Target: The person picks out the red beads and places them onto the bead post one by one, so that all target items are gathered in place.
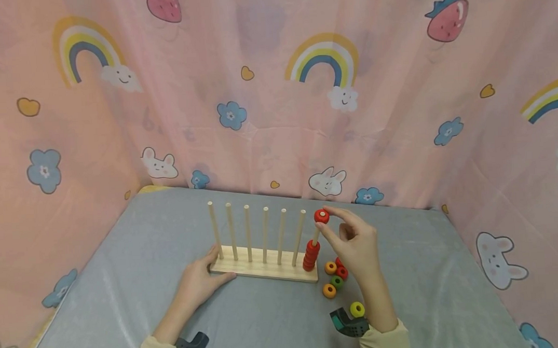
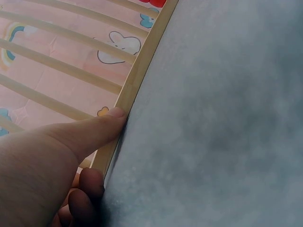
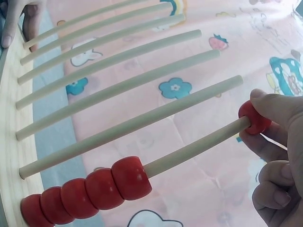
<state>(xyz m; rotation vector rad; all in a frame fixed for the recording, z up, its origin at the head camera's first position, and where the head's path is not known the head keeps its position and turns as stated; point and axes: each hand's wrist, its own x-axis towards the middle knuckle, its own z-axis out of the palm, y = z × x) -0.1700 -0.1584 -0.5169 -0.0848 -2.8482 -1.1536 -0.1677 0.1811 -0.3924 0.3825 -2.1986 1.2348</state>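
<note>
A wooden peg rack [image 1: 263, 269] with several upright pegs stands on the table. My left hand [image 1: 200, 277] grips the left end of its base, thumb along the front edge, as the left wrist view also shows. At the right end, my right hand [image 1: 357, 240] pinches a red bead [image 1: 321, 216] between thumb and fingertips. That bead sits around the tip of the rightmost peg [image 3: 199, 147]. Lower on the same peg, several red beads [image 3: 102, 189] are stacked against the base. The other pegs carry no beads.
Right of the rack lie loose beads: orange [image 1: 329, 290], green [image 1: 337, 282] and red [image 1: 341, 272], some partly behind the right forearm. A yellow bead [image 1: 357, 309] lies nearer, beside the right wrist camera [image 1: 348, 324]. A pink patterned curtain [image 1: 266, 91] surrounds the grey-covered table [image 1: 267, 325].
</note>
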